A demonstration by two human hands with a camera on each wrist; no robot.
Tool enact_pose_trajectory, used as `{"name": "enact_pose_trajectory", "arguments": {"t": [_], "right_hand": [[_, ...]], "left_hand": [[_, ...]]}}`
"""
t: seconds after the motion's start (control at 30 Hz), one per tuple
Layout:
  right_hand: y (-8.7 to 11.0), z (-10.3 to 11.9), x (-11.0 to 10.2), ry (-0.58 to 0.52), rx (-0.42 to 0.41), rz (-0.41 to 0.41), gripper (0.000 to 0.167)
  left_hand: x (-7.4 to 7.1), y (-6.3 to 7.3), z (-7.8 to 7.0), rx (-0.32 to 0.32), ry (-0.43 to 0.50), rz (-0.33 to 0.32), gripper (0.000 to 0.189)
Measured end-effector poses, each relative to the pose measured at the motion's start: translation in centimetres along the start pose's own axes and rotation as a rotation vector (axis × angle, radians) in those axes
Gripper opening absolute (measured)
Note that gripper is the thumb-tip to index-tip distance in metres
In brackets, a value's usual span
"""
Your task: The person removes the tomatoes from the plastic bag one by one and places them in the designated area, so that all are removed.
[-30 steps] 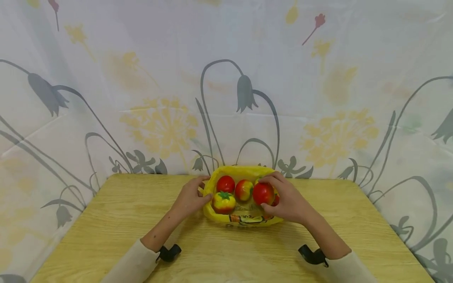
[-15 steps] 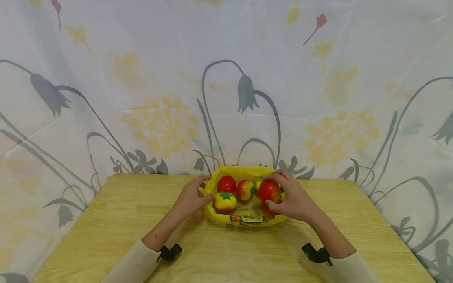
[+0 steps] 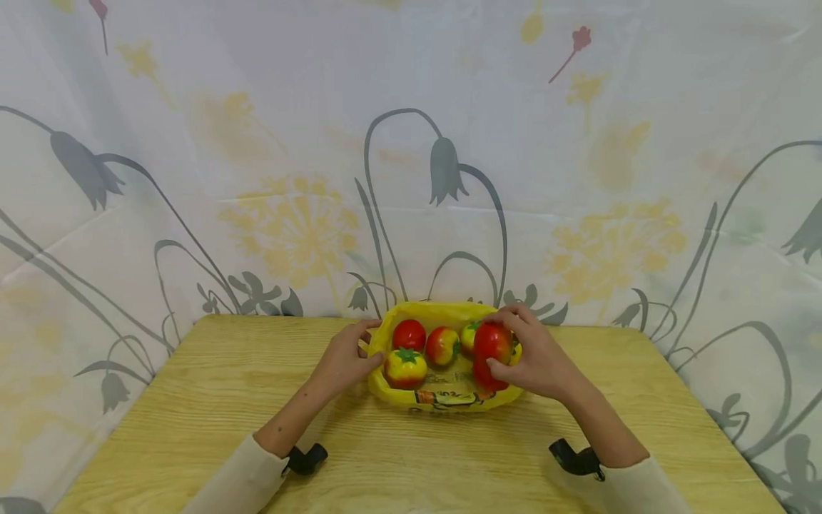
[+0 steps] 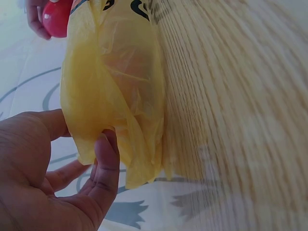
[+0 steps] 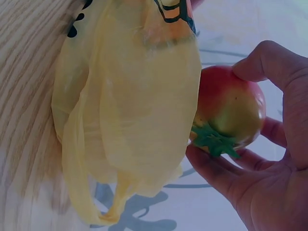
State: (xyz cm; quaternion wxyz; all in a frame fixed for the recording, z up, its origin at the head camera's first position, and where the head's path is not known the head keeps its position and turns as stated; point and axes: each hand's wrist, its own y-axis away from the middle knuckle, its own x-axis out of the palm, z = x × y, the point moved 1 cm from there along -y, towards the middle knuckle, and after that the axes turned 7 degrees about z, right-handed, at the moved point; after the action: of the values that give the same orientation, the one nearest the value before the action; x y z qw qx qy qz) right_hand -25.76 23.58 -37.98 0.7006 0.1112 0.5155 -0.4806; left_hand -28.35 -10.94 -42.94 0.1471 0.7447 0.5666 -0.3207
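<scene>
A yellow plastic bag (image 3: pixel 385 391) with dark print stands spread open near the table's back edge. My left hand (image 3: pixel 347 359) pinches its left side, thumb on the outside; the left wrist view shows the thin yellow plastic (image 4: pixel 115 96) between thumb and fingers. At the bag's right end, my right hand (image 3: pixel 536 353) holds a glossy red and yellow tomato (image 3: pixel 493 341) with green leaves, seen just beyond the bag in the right wrist view. Another red tomato (image 3: pixel 489 375) lies below it. Inside are also a red tomato (image 3: pixel 409 335), a yellow-red one (image 3: pixel 405 368) and others.
The bag rests on a light wood-grain table (image 3: pixel 411 457). Right behind it hangs a pale cloth (image 3: pixel 308 128) printed with flowers. A black curved piece (image 3: pixel 307 459) sits at each wrist by the sleeves.
My right hand has shifted slightly to the right with the tomato, showing more of the tomatoes at that end. My left hand has stayed at the bag's left side.
</scene>
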Motion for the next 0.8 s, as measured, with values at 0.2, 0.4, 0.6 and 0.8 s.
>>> {"name": "enact_pose_trajectory", "arguments": {"t": [0.2, 0.4, 0.6, 0.8], "right_hand": [[0.1, -0.2, -0.7, -0.043, 0.025, -0.013, 0.054], [0.3, -0.8, -1.0, -0.067, 0.046, -0.034, 0.057], [0.5, -1.1, -1.4, -0.051, 0.068, -0.048, 0.057], [0.6, -1.5, -2.0, -0.016, 0.077, -0.078, 0.059]], "left_hand": [[0.0, 0.1, -0.2, 0.0, 0.0, 0.003, 0.058], [0.0, 0.0, -0.3, 0.003, -0.002, 0.004, 0.057], [0.0, 0.1, -0.2, 0.004, 0.001, 0.004, 0.057], [0.1, -0.1, 0.0, 0.01, -0.002, 0.003, 0.058]]}}
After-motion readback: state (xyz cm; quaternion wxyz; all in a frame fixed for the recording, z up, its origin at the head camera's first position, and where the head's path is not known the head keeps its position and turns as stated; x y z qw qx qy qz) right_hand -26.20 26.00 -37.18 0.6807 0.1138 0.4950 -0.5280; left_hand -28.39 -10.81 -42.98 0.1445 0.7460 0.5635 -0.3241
